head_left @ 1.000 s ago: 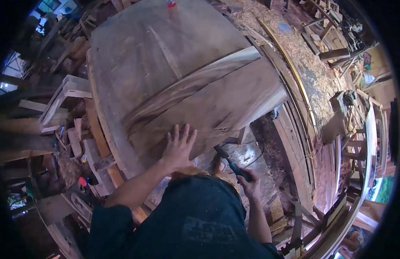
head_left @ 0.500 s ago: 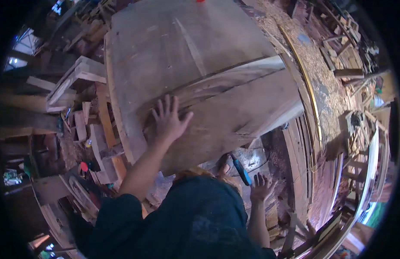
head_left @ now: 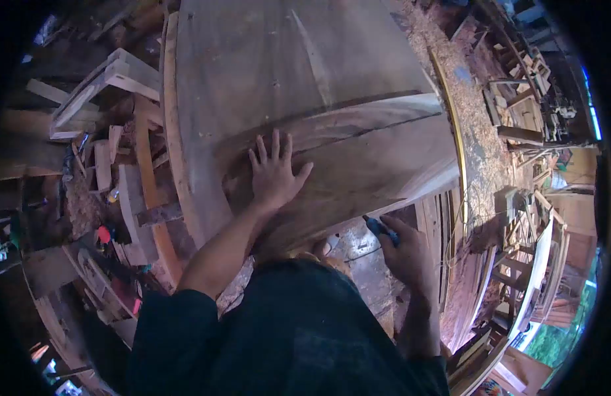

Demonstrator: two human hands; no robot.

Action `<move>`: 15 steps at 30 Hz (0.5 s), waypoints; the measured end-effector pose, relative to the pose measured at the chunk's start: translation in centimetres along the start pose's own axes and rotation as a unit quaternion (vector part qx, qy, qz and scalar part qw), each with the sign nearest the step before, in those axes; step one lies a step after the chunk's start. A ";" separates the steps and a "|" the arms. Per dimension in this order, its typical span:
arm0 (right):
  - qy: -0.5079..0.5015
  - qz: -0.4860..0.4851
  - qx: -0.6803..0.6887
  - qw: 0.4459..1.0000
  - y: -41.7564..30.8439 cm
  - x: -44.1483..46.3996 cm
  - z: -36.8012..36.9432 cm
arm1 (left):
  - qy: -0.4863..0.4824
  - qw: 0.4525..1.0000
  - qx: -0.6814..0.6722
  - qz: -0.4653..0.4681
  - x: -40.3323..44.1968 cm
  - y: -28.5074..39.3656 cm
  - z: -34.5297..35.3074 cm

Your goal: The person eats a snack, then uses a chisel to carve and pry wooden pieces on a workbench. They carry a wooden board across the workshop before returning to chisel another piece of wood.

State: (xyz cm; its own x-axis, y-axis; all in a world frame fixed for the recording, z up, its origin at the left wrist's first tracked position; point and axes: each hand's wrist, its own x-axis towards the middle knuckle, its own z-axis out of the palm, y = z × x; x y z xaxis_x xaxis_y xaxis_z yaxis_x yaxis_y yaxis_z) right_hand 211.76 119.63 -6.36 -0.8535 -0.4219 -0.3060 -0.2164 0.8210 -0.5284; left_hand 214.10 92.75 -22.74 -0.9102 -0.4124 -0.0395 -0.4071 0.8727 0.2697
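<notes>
Left hand (head_left: 276,179) splays on the board (head_left: 365,162); right hand (head_left: 407,254) grips a tool (head_left: 379,228), seemingly at the board's edge.

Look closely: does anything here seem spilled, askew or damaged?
Wood shavings lie strewn along the picture's right side, looking untidy. A dark, uneven line crosses the board under the left hand; it resembles a crack, though it could be a seam.

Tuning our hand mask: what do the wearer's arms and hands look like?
Dark shirt, a faint paler patch on it. Its left sleeve and right sleeve are short, leaving the forearms uncovered. The left hand and right hand are gloveless.
</notes>
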 end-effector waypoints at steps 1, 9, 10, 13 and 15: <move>-0.014 -0.005 -0.006 1.000 0.2 0.7 -0.6 | -0.010 1.000 -0.020 0.017 0.2 -0.2 -0.5; -0.004 0.040 0.048 0.998 3.1 -1.3 1.2 | -0.253 0.916 -0.081 0.302 -8.8 -0.6 -6.6; 0.005 0.049 0.061 0.997 2.9 -1.8 1.4 | -0.243 0.923 -0.094 0.283 -9.4 -0.7 -6.3; 0.036 0.065 0.076 0.994 6.1 -3.5 3.5 | -0.242 0.930 -0.104 0.255 -8.7 -0.2 -6.1; 0.047 0.079 0.085 0.992 8.8 -4.7 5.4 | -0.277 0.921 -0.065 0.266 -4.7 0.8 -9.4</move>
State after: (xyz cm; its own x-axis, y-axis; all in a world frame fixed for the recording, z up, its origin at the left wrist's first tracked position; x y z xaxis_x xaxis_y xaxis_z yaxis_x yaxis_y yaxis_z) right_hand 216.39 126.74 -13.88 -0.9124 -0.2492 -0.3247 -0.0005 0.7940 -0.6080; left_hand 218.72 92.93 -13.25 -0.8927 0.2916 -0.3435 0.0871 0.8597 0.5034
